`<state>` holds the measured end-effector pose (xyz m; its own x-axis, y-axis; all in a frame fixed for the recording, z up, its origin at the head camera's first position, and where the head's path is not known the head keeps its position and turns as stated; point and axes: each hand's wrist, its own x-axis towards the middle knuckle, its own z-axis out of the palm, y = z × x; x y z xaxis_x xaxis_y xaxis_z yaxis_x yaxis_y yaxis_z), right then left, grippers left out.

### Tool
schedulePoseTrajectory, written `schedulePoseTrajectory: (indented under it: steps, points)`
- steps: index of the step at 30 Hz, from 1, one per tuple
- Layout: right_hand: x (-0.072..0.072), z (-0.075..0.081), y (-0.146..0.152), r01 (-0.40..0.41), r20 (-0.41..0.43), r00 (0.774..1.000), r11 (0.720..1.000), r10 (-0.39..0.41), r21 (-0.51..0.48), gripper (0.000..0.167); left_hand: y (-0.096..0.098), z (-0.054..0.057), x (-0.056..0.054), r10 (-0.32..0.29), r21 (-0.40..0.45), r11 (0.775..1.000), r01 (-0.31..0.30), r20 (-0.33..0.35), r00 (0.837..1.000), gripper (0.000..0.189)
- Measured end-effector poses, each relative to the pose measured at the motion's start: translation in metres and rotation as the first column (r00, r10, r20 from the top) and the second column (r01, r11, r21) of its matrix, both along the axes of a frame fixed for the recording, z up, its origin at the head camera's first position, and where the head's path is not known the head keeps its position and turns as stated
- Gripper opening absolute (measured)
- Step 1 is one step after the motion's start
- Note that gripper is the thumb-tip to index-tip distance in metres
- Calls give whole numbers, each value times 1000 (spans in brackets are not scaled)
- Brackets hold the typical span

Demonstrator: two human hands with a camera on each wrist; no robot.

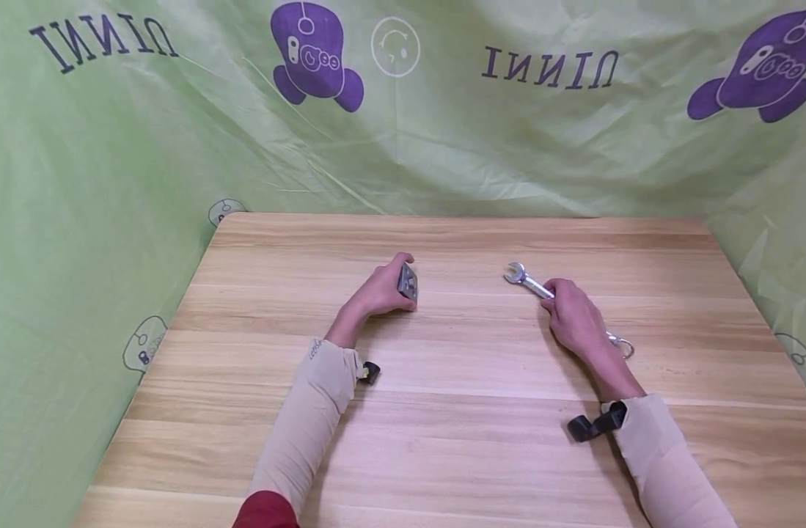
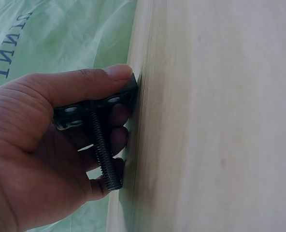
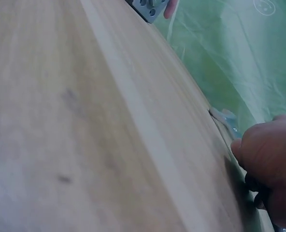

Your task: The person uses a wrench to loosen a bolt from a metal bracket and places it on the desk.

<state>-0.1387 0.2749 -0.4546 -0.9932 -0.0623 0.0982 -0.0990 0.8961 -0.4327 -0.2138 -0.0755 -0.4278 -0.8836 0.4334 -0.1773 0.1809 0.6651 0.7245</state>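
Near the middle of the table, my left hand (image 1: pixel 379 290) grips a small dark metal plate (image 1: pixel 408 281) that is standing on edge. The left wrist view shows round holes or studs on this plate (image 2: pixel 115 100) under the thumb, and a threaded bolt (image 2: pixel 103 150) sticking out from it towards the palm. To the right, my right hand (image 1: pixel 577 320) holds a silver combination wrench (image 1: pixel 536 286) around its shaft. Its open end points to the far left, and the ring end shows behind the hand. A gap separates the wrench from the plate.
The wooden table (image 1: pixel 442 440) has a green printed cloth (image 1: pixel 442 161) hanging behind it and at both sides. Black camera mounts (image 1: pixel 371 372) sit on both wrists, over beige sleeves (image 1: pixel 310 411).
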Motion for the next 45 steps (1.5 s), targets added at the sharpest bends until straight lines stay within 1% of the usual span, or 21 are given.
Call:
schedulePoseTrajectory:
  steps: [4,9,13,16,18,21,23,25,28,32,35,38,42,45]
  points:
    - [1,2,0,-25,1,1000,1000,25,4,30,0,0,0,2,7,1000,-2,5,1000,90]
    - [3,7,0,-17,16,1000,1000,17,-25,34,0,0,0,-3,17,1000,3,7,1000,87]
    - [5,12,-3,-18,-12,1000,1000,18,-15,36,-1,0,1,1,39,999,-2,15,1000,85]
    - [5,18,-6,-28,-69,997,1000,29,15,34,-1,1,1,11,76,997,-13,18,1000,83]
    - [4,23,-8,-32,-109,993,999,37,42,31,-1,1,1,20,117,993,-22,16,1000,81]
    - [2,32,-14,-38,-142,989,996,49,78,28,1,6,2,49,200,978,-54,28,998,79]
    - [2,37,-18,-48,-152,987,995,61,87,29,2,10,4,73,258,962,-84,53,996,79]
    - [1,41,-23,-61,-157,985,995,73,78,30,4,14,6,102,314,942,-122,78,992,80]
    - [1,47,-31,-85,-191,977,995,93,50,31,8,19,9,126,416,893,-173,137,982,81]
    - [2,55,-40,-107,-261,959,994,107,15,31,13,24,14,133,532,821,-210,179,975,83]
    - [3,62,-47,-117,-306,946,993,110,-6,32,16,28,17,130,579,786,-218,190,973,83]
    - [3,70,-54,-133,-330,937,991,116,-28,33,18,32,21,116,616,756,-223,208,971,83]
    - [5,79,-61,-152,-349,929,987,126,-47,33,21,39,27,103,651,724,-227,224,969,82]
    - [7,82,-65,-167,-361,923,984,135,-59,32,23,42,30,101,673,699,-240,240,966,82]
